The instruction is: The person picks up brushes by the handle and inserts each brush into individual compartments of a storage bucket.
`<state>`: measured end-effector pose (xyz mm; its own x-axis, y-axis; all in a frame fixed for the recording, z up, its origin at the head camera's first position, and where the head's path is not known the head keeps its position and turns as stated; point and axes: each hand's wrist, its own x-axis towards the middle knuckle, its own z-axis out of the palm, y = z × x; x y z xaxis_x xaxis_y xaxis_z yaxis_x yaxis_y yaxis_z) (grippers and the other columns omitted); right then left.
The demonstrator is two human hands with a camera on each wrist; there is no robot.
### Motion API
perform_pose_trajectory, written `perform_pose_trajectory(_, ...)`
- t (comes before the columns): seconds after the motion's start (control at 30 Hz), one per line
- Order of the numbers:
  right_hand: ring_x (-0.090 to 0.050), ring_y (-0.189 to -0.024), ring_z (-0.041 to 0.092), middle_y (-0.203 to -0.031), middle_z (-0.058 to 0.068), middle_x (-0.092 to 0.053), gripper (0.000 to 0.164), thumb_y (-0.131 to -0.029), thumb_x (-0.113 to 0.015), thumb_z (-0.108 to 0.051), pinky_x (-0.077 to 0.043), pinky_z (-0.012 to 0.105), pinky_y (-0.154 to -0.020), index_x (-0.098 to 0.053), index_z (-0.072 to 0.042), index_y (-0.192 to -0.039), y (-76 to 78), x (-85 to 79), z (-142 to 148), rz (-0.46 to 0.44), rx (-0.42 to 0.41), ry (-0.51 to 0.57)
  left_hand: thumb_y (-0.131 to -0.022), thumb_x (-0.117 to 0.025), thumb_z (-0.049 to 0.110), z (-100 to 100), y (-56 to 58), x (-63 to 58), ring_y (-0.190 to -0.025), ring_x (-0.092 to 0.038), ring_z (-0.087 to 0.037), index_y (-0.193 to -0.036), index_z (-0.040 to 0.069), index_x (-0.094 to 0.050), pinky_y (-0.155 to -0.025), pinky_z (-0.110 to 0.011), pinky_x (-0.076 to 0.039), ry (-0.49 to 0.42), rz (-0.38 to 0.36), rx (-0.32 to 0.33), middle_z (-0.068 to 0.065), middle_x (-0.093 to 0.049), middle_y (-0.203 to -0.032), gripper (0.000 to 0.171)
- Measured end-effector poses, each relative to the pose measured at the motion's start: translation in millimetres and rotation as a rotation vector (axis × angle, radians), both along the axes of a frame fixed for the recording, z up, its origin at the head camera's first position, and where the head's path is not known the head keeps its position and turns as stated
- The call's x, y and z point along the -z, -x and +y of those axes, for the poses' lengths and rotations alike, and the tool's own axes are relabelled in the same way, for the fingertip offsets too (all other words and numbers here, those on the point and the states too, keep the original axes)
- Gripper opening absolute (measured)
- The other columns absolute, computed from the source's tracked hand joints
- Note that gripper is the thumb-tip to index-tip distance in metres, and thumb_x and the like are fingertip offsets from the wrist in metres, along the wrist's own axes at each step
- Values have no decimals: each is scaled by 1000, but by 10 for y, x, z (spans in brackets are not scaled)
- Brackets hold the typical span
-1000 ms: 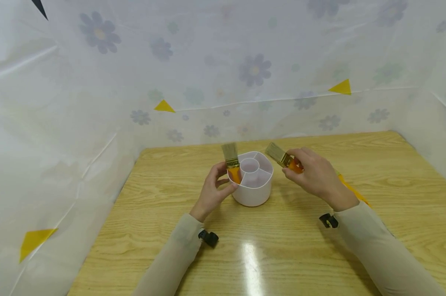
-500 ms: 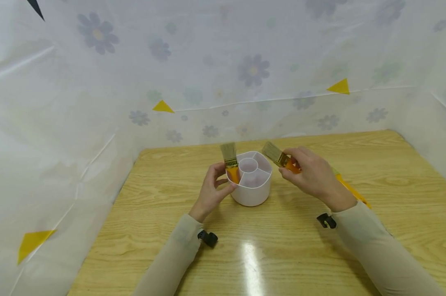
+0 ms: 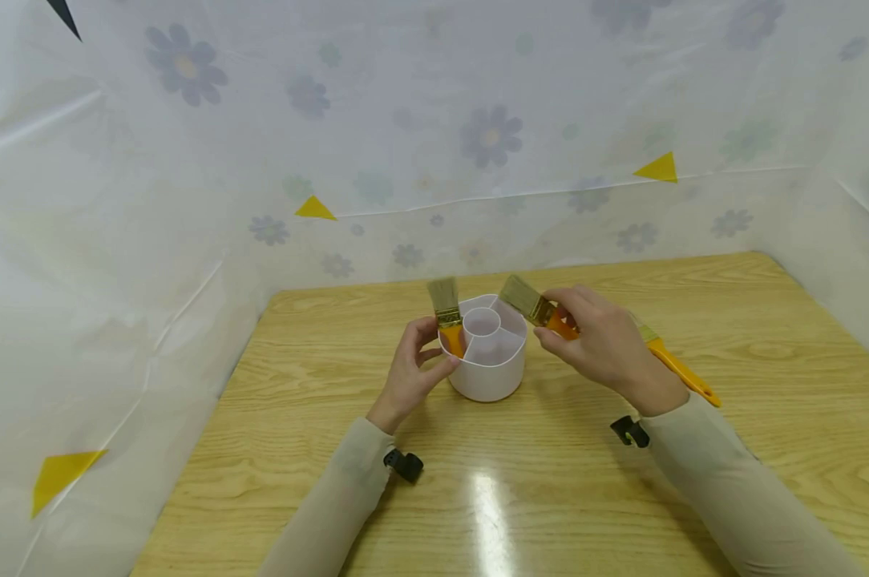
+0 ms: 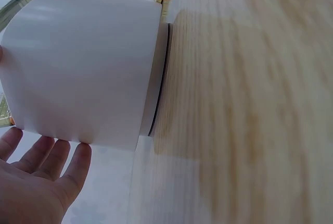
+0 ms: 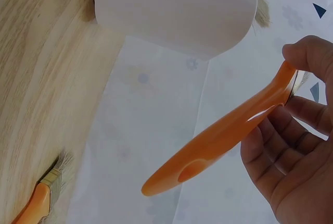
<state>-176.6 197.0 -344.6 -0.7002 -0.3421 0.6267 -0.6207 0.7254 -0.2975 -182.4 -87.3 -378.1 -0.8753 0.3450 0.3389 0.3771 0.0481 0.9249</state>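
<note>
A white round organizer [image 3: 488,381] with divided compartments and a central ring stands upright on the table. My left hand [image 3: 414,370] grips its left side, thumb at the rim and fingertips against the wall, as the left wrist view shows. In the left compartment stands a paintbrush [image 3: 449,320], orange handle down and bristles up. My right hand [image 3: 608,340] pinches a second paintbrush [image 5: 223,130] near its metal band. That brush tilts, its bristles by the organizer's right back rim in the head view and its orange handle hanging free below the hand in the right wrist view.
Behind the right wrist, a third orange-handled paintbrush [image 3: 683,373] lies on the wooden table [image 3: 319,369]. Flowered white sheeting [image 3: 406,120] with yellow triangular markers [image 3: 658,167] rises around the table's back and sides.
My right hand has moved slightly left, bringing its paintbrush closer to the organizer, and more of the brush lying on the table shows. The left hand keeps its hold.
</note>
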Motion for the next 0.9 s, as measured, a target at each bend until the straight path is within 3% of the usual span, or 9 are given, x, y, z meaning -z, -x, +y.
perform_pose_trajectory(0.9, -50, -70, 12, -87, 0, -56, 44, -79, -77, -22, -45, 27, -55, -60, -7, -117, -89, -90, -158, 40, -66, 36, -85, -63, -3, -9, 8, 11, -125, -41, -42, -135, -11, -36, -101, -56, -38, 14, 10, 1, -27, -41, -136, 57)
